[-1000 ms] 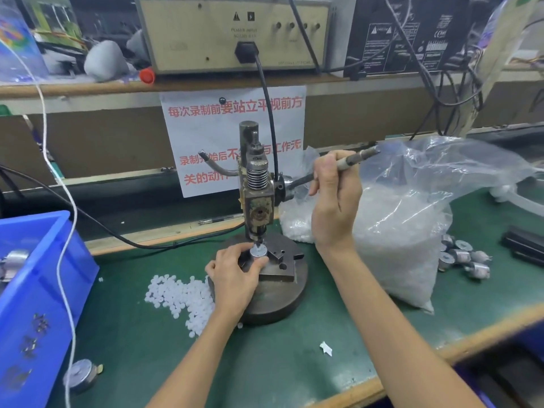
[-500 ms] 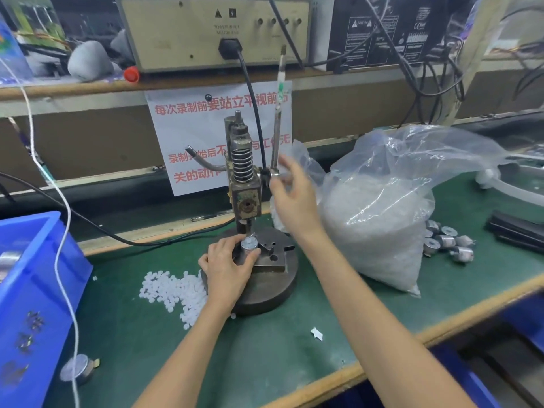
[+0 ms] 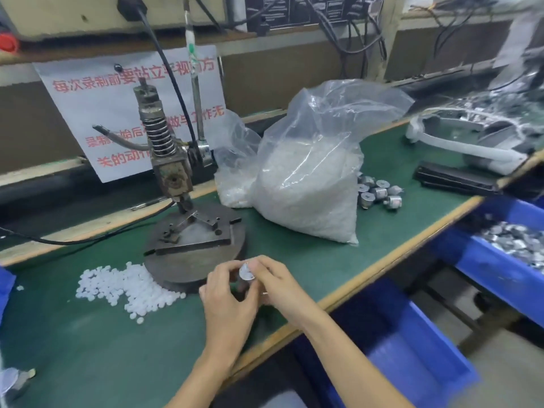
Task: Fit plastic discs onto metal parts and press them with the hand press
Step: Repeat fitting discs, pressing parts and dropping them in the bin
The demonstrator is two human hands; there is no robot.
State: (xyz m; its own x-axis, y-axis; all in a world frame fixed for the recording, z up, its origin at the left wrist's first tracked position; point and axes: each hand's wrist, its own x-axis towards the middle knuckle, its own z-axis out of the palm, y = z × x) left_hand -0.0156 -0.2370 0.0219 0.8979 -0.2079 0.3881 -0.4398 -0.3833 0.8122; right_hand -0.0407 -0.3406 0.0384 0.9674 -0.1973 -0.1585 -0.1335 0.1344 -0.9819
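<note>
A small round metal part [image 3: 246, 272] is held between both hands just in front of the hand press base [image 3: 194, 260]. My left hand [image 3: 228, 293] curls round it from the left and my right hand [image 3: 276, 285] pinches it from the right. The hand press [image 3: 166, 160] stands behind with its lever [image 3: 194, 83] upright and its fixture plate bare. Loose white plastic discs [image 3: 126, 285] lie in a heap left of the base.
A clear bag of white discs [image 3: 306, 184] sits right of the press, with several metal parts [image 3: 378, 194] behind it. Blue bins stand at the right [image 3: 485, 260], one holding metal parts, and below the table edge [image 3: 412, 348]. One metal part [image 3: 14, 381] lies at the far left.
My right hand let go of the lever, which rose upright. My left hand lifted the metal part off the fixture and both hands now hold it in front of the base. The view swung right.
</note>
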